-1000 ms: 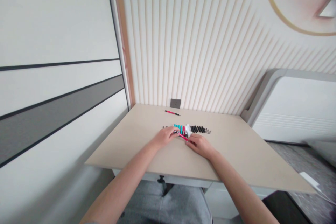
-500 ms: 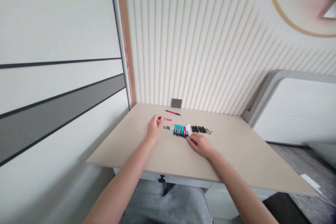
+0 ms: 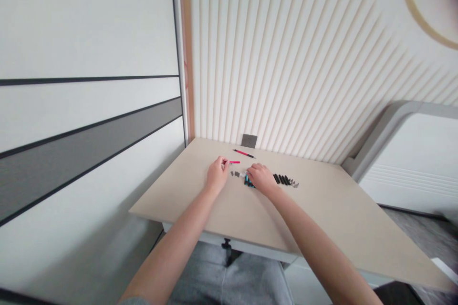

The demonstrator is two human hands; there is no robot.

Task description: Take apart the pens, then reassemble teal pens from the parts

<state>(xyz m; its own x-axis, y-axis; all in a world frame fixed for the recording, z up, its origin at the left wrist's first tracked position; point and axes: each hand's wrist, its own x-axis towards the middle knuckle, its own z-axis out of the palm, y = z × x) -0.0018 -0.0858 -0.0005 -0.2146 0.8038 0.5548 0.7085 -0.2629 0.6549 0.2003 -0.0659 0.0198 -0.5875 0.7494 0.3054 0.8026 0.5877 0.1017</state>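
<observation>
My left hand (image 3: 216, 175) pinches a pink pen (image 3: 233, 162) by its near end, just above the beige table (image 3: 322, 219). My right hand (image 3: 261, 177) lies curled over a row of pen parts; teal pieces (image 3: 248, 181) show at its near edge, and whether it grips one I cannot tell. Black pen pieces (image 3: 283, 179) lie in a row to its right. A few small grey parts (image 3: 235, 174) sit between my hands. A second pink pen (image 3: 244, 153) lies farther back by the wall.
A grey wall socket (image 3: 249, 140) sits where the table meets the ribbed wall. A white panelled wall with a grey stripe runs along the left. A white bed frame (image 3: 408, 152) stands at the right. My grey trousers show under the table's front edge.
My left hand carried the pink pen from the row to the back left. My right hand moved left onto the row, covering the white and teal pieces. The view shifted.
</observation>
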